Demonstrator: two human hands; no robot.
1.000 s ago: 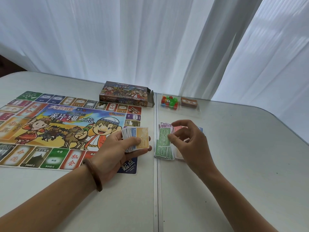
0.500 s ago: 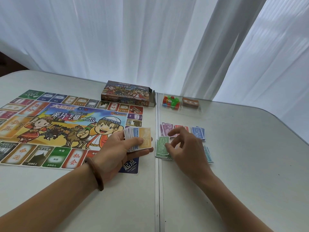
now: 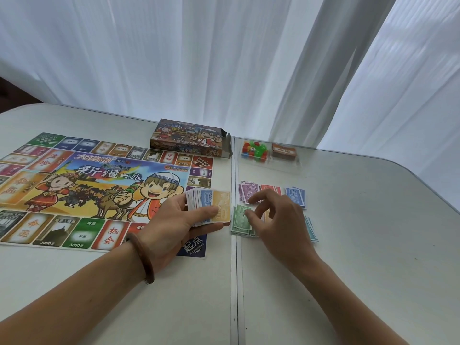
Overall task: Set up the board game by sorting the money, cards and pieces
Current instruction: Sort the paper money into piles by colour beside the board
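My left hand (image 3: 171,220) grips a fanned stack of play money (image 3: 211,205) with an orange bill on top, held over the board's near right corner. My right hand (image 3: 281,225) hovers over the sorted piles with relaxed, slightly bent fingers and holds nothing; its thumb tip touches the green pile (image 3: 240,221). Beyond it lie a purple pile (image 3: 246,190), a red pile (image 3: 270,189) and a blue pile (image 3: 296,195). A teal pile (image 3: 311,229) shows past the right hand. The colourful game board (image 3: 74,183) lies flat on the left.
The game box (image 3: 189,136) lies open-ended behind the board. A clear tray holds small coloured pieces (image 3: 255,148) and a brown card deck (image 3: 283,151) at the back. A seam (image 3: 234,282) splits the white table. White curtains hang behind.
My right hand has lowered a green bill onto the green pile and let it go. The left hand keeps its stack almost still.
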